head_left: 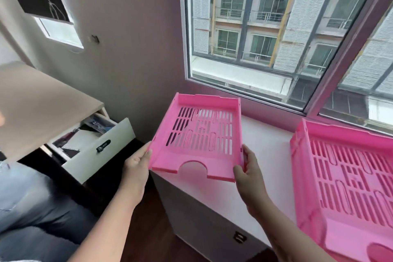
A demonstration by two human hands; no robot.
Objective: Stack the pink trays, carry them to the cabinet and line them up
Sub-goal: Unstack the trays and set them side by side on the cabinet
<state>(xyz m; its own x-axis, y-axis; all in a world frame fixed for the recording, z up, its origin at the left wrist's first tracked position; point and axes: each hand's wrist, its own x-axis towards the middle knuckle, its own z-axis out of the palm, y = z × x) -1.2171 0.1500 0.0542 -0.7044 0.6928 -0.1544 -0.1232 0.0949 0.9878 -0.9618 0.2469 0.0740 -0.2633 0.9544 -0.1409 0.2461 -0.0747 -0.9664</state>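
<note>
In the head view, both hands hold one pink tray (202,134) by its near corners: the left hand (136,166) grips the near-left corner, the right hand (244,168) pinches the near-right side wall, fingers closed on the plastic. The tray is tilted, near edge with the half-round cut-out towards the person, its far part over the left end of the white cabinet (265,151) under the window (276,38); whether its underside touches the surface cannot be told. A second pink tray (344,187), possibly more than one nested, lies on the same surface to the right, well apart from the held one. To the left, a desk (42,102) has its drawer (93,147) pulled open. The step in hand appears to be setting this tray down in line with its neighbour. To do it well, level the tray first, keep the cut-out edge facing near like the other tray's, lower it flat, then slide it right until the side walls sit parallel and the near edges align.
</note>
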